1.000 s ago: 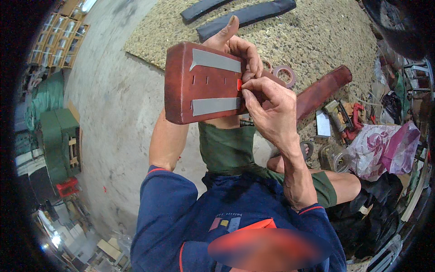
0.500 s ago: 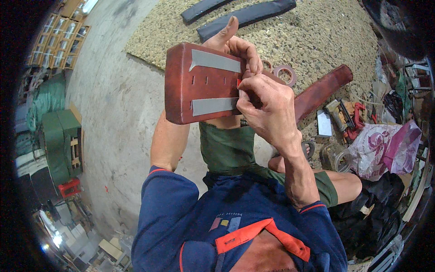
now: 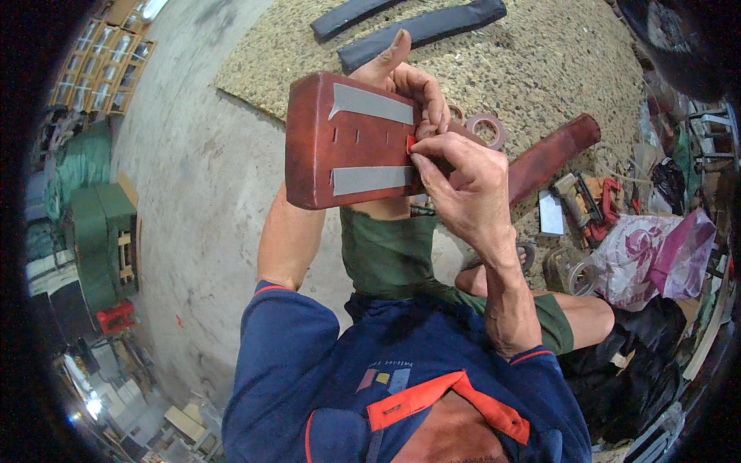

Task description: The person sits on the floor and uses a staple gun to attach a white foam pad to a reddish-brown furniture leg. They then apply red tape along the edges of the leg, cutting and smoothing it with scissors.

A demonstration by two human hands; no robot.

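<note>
A padded piece [image 3: 363,150] covered in reddish-brown leather is held up above my lap. Two grey strips run along its upper face, and several short staple-like marks lie in a row between them. From behind its far side my left hand [image 3: 413,86] holds it, thumb sticking up and fingers curled near the right end. My right hand [image 3: 469,171] is closed at that end, thumb and index finger pinching a small red tab [image 3: 411,144] against the leather. The palm side of my left hand is hidden behind the piece.
A speckled foam mat [image 3: 556,69] spreads ahead, carrying two dark padded strips [image 3: 421,35], tape rolls [image 3: 485,131] and a long brown leather-covered piece [image 3: 554,158]. To the right lie a staple gun [image 3: 575,197], a clear jar [image 3: 567,268] and a plastic bag [image 3: 648,255].
The padded piece has shifted slightly right. My right thumb and fingers have changed position at its end, and more of the red tab shows.
</note>
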